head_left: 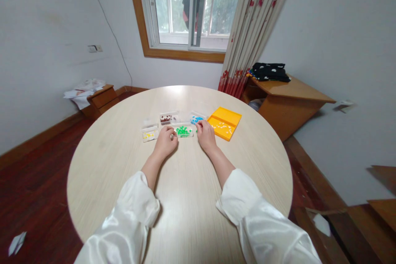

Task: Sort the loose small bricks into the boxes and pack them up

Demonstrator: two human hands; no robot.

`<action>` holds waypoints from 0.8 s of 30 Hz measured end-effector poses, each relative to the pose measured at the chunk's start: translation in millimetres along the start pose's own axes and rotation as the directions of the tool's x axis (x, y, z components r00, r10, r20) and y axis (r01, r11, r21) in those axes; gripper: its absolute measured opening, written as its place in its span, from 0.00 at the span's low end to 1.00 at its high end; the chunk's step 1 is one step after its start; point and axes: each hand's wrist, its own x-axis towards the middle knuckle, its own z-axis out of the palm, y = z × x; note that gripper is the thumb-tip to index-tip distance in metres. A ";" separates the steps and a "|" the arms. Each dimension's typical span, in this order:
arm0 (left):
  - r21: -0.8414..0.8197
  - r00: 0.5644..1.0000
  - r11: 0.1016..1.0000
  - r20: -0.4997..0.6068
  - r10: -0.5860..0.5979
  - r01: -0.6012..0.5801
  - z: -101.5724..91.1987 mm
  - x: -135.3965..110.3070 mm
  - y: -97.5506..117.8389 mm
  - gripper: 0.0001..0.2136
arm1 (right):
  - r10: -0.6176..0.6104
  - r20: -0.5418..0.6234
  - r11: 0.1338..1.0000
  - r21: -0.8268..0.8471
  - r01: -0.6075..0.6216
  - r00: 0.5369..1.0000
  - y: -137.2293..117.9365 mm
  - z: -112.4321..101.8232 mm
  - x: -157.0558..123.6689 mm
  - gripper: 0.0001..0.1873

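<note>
Both my hands rest on a round pale wooden table (pixel 130 173), on either side of a small clear box of green pieces (pixel 184 131). My left hand (pixel 166 140) is curled, fingertips pinched by the box's left end, perhaps on a tiny piece I cannot make out. My right hand (pixel 206 135) is also curled, its fingertips at the box's right end, beside a clear box of blue pieces (pixel 196 119). A clear box of yellow pieces (pixel 150 134) lies left of my left hand. A box of dark red pieces (pixel 167 118) sits behind.
An open orange case (pixel 224 122) holding small pale pieces lies right of the boxes. Behind the table are a window, a curtain (pixel 247 33), a wooden desk (pixel 287 95) with dark cloth, and a low cabinet (pixel 100 97) with papers at the left.
</note>
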 end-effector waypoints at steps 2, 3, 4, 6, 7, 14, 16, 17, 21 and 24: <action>0.000 1.000 1.000 0.008 0.003 -0.003 -1.0 -2.2 2.4 0.06 | -0.034 -0.038 0.996 0.081 0.037 0.999 -4.9 1.0 -0.9 0.08; 0.003 1.000 1.000 0.013 0.007 -0.007 -1.5 -3.2 4.1 0.06 | -0.045 -0.051 0.992 0.115 0.051 0.998 -7.4 1.6 -1.4 0.07; 0.009 1.000 1.000 0.015 0.011 -0.011 -2.1 -4.1 6.3 0.05 | -0.052 -0.061 0.988 0.142 0.060 0.997 -9.8 2.3 -1.9 0.07; 0.036 1.000 0.999 -0.002 0.010 -0.010 -3.7 -5.6 11.8 0.05 | -0.057 -0.073 0.980 0.189 0.070 0.996 -14.1 3.4 -3.0 0.07; 0.053 1.000 0.999 -0.018 0.008 -0.007 -4.7 -6.2 14.8 0.04 | -0.060 -0.073 0.975 0.208 0.074 0.995 -16.1 3.9 -3.8 0.07; 0.022 0.996 0.995 -0.001 0.093 -0.093 -7.4 -5.6 26.2 0.07 | -0.113 -0.056 0.941 0.316 0.125 0.992 -33.6 7.0 -11.9 0.07; 0.002 0.995 0.995 0.002 0.105 -0.105 -6.4 -5.0 26.2 0.07 | -0.122 -0.029 0.932 0.340 0.124 0.992 -38.5 8.2 -14.3 0.08; -0.001 0.995 0.995 0.000 0.102 -0.102 -5.9 -4.8 26.1 0.06 | -0.122 -0.013 0.930 0.348 0.119 0.992 -40.4 8.8 -15.3 0.08; 0.002 0.996 0.996 0.006 0.091 -0.091 -4.8 -5.4 25.9 0.05 | -0.107 0.009 0.928 0.359 0.096 0.994 -42.8 10.6 -17.4 0.08; 0.000 0.993 0.993 0.011 0.117 -0.117 -4.3 -6.3 25.3 0.05 | -0.099 0.006 0.922 0.378 0.089 0.995 -41.0 11.7 -17.2 0.08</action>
